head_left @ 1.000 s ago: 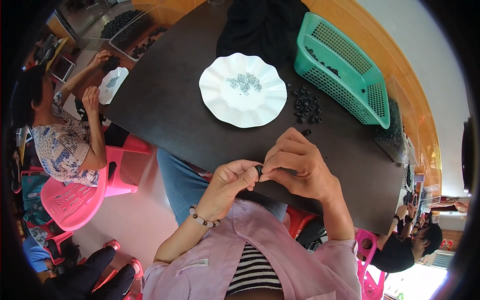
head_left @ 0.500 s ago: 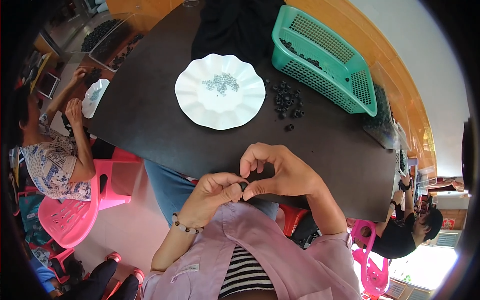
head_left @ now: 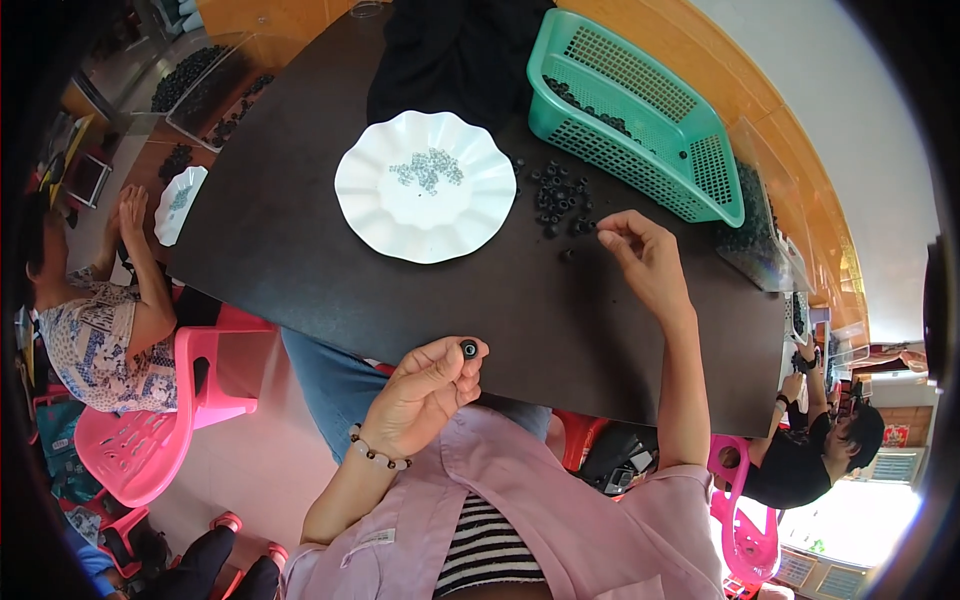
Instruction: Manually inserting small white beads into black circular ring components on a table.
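Dark table (head_left: 300, 230); left hand (head_left: 425, 385) pinches black ring (head_left: 468, 349); right hand (head_left: 645, 255) fingertips pinched at loose rings (head_left: 560, 195).

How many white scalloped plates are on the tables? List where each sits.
2. One white plate lies on the dark table beside the green basket; a smaller plate sits at far left. Others may be hidden.

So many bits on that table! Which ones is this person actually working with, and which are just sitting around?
In use:
left hand holding a small black ring
right hand at the loose black rings
white plate of tiny grey pieces

Lying about:
green basket
black cloth
pink chair
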`<state>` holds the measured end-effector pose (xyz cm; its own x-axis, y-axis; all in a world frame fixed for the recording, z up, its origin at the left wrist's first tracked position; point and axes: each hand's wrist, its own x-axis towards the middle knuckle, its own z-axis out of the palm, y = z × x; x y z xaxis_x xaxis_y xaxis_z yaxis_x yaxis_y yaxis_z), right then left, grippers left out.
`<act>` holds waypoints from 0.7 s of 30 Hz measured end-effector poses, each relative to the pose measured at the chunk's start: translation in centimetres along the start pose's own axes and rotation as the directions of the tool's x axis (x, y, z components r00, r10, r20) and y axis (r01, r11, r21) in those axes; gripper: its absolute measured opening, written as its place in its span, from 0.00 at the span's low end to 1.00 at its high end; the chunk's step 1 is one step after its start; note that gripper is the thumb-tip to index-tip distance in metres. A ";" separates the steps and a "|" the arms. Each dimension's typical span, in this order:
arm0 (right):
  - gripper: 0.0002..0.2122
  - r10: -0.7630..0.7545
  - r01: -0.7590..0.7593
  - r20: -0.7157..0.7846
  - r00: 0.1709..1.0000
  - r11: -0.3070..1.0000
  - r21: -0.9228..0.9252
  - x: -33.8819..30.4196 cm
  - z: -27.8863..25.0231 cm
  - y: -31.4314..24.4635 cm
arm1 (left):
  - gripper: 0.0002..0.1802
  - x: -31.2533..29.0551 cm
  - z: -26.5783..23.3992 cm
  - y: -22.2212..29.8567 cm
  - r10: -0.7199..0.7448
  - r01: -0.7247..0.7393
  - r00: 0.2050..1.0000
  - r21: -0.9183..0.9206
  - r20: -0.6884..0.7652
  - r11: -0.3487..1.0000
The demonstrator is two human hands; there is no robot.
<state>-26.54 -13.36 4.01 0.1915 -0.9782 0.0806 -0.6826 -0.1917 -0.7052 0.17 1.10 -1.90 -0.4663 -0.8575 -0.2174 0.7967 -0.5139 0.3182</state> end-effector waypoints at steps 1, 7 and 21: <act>0.05 -0.042 0.040 -0.023 0.999 0.996 -0.079 0.3 0.2 0.3 | 0.15 0.0 -0.1 0.0 0.001 -0.001 1.000 0.003 0.000 1.000; 0.05 -0.177 0.172 -0.026 0.984 0.977 -0.124 1.5 1.7 0.0 | 0.16 0.2 -0.1 -0.1 -0.001 0.001 1.000 -0.010 -0.004 1.000; 0.04 -0.346 0.316 0.034 0.937 0.807 -0.499 3.1 5.6 -1.9 | 0.16 0.2 -0.3 0.1 -0.006 0.006 1.000 -0.008 -0.008 1.000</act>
<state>-20.69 -15.57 1.66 0.4401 -0.8479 0.2958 -0.8420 -0.5041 -0.1921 0.28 0.88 -2.20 -0.4677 -0.8543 -0.2270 0.7970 -0.5186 0.3097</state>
